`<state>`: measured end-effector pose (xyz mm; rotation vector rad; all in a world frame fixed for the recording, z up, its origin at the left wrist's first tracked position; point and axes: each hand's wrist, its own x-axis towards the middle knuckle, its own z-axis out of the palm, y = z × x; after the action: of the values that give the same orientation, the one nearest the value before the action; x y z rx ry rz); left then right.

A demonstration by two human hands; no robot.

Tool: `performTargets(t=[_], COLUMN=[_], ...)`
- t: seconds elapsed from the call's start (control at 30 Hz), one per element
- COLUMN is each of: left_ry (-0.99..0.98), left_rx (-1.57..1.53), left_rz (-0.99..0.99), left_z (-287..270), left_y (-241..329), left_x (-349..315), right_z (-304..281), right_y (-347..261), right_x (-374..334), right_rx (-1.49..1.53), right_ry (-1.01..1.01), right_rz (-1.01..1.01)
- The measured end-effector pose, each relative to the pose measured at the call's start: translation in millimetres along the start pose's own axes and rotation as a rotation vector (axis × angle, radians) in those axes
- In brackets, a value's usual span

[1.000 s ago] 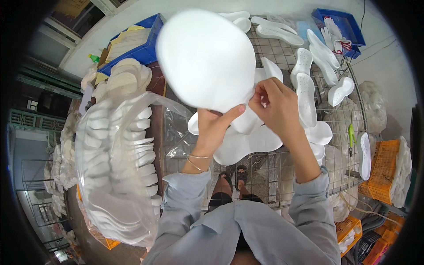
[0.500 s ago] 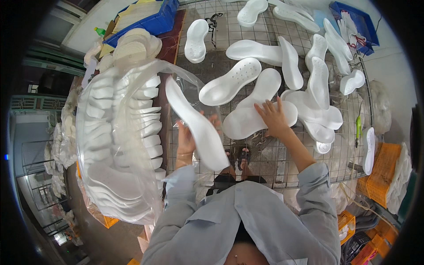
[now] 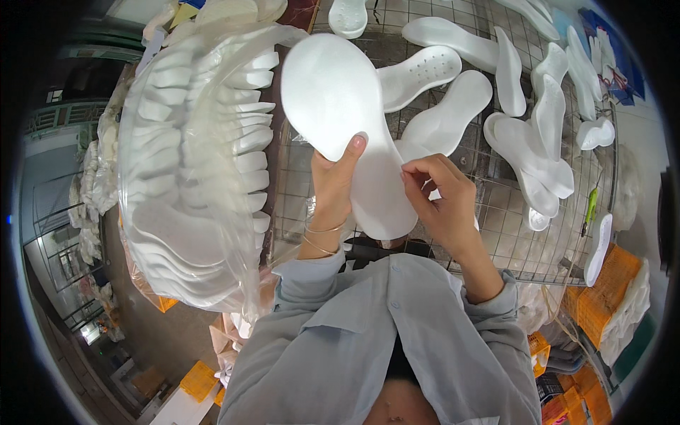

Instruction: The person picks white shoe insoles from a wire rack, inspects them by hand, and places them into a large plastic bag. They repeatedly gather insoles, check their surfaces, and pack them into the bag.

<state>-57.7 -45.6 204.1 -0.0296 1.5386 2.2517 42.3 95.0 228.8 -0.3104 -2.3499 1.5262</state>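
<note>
My left hand (image 3: 333,177) grips a smooth white insole (image 3: 329,92), its thumb lying across the upper face at the narrow middle. The insole is held up over the wire-grid table, its wide end away from me. My right hand (image 3: 443,195) is curled, thumb and forefinger pinched together at the insole's right edge. A bit of white shows behind those fingers; I cannot tell what it belongs to. Just beyond lie a perforated insole (image 3: 421,76) and a plain insole (image 3: 450,113) on the grid.
A large clear bag (image 3: 191,170) packed with stacked white insoles stands at the left. More loose insoles (image 3: 520,159) overlap on the right of the wire grid (image 3: 496,244). Green-handled snips (image 3: 591,205) lie near the right edge, and an orange crate (image 3: 602,290) stands beyond it.
The left hand has raised and turned the insole, its thumb now on top. My right hand has come off the flat insole and closed at the held one's edge. The view has shifted.
</note>
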Motion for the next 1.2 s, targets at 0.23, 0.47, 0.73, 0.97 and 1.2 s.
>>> performTargets(t=[0.23, 0.47, 0.73, 0.97, 1.2], left_ry=[0.101, 0.004, 0.046, 0.106, -0.061], left_rx=[0.080, 0.338, 0.403, 0.042, -0.273], left_rz=[0.159, 0.273, 0.248, -0.068, -0.184], left_z=[19, 18, 15, -14, -51], left_y=[15, 17, 2, -2, -27], left_x=[-16, -24, -8, 11, 7], right_z=[12, 12, -8, -18, -4], right_y=[-6, -1, -7, 22, 93], right_x=[6, 2, 7, -23, -44], right_rx=[-0.077, -0.212, -0.364, 0.332, -0.143], right_ry=[0.128, 0.080, 0.188, 0.125, 0.073], right_rz=[-0.151, -0.100, -0.174, 0.267, 0.223])
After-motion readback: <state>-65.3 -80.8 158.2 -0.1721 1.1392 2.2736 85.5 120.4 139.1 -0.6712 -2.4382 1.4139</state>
